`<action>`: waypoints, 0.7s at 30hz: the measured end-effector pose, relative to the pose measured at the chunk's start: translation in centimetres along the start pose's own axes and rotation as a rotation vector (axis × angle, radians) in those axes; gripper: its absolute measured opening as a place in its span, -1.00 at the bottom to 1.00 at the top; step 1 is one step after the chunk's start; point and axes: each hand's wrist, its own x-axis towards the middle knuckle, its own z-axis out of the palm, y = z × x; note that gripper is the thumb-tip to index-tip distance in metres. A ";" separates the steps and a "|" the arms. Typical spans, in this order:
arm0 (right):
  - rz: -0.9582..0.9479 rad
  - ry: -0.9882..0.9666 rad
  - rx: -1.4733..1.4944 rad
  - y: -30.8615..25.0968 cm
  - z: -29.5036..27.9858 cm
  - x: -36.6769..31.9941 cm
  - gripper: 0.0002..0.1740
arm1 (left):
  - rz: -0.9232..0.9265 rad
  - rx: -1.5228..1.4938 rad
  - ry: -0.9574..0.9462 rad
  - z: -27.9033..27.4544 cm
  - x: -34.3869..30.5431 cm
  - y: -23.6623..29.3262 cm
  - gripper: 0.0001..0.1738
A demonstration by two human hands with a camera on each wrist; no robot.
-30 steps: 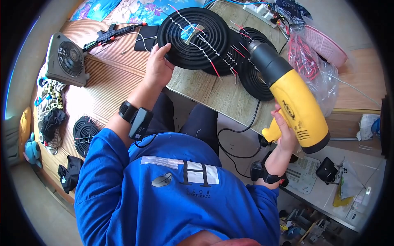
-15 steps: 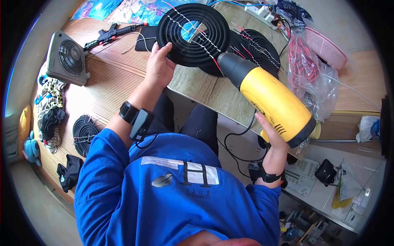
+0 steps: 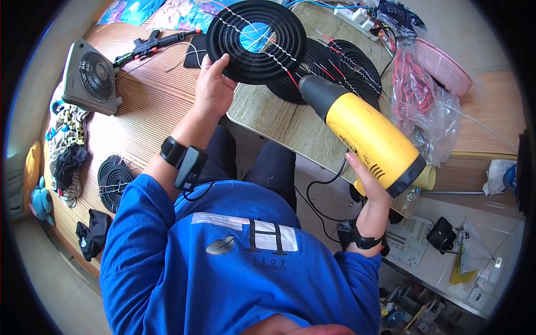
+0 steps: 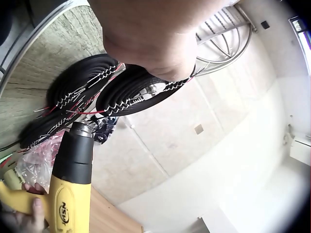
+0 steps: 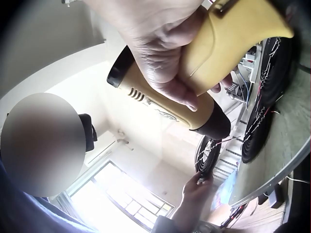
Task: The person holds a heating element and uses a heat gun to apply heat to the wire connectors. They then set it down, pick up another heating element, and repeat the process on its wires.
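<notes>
A flat black spiral coil (image 3: 290,47), crossed by twisted black-and-white ties with red ends, is held up at its lower left rim by my left hand (image 3: 215,86). My thumb lies over the rim. My right hand (image 3: 368,178) grips a yellow heat gun (image 3: 371,137), its fingers round the handle in the right wrist view. The black nozzle (image 3: 315,92) points up and left, close to a red tie end (image 3: 292,78) at the coil's lower right edge. From the left wrist, the heat gun (image 4: 73,194) stands below the tilted coil (image 4: 131,104).
More black coils (image 3: 354,67) lie on the wood-grain table (image 3: 268,117), beside a plastic bag of red wire (image 3: 416,84) and a pink basket (image 3: 444,64). A power strip (image 3: 354,21) is at the back. To the left are a fan (image 3: 92,78), a toy gun (image 3: 151,47) and another coil (image 3: 115,184).
The heat gun has swung left, bringing its nozzle from over the table coils to the held coil's edge. My left hand and its coil have shifted slightly up and left.
</notes>
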 end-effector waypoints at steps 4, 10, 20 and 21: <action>0.057 0.006 0.031 0.4 0.0 0.1 -0.40 | 0.004 -0.008 0.059 0.3 -0.1 0.3 -0.67; 0.072 0.030 0.107 0.4 -0.1 0.1 -0.40 | 0.008 -0.031 0.051 -0.3 0.3 0.3 -0.56; 0.035 0.040 0.066 0.4 0.2 0.6 -0.40 | 0.010 -0.018 0.047 0.4 0.0 0.5 -0.60; 0.090 0.050 0.140 0.3 0.2 0.6 -0.41 | 0.010 -0.004 0.040 0.7 -0.3 0.7 -0.65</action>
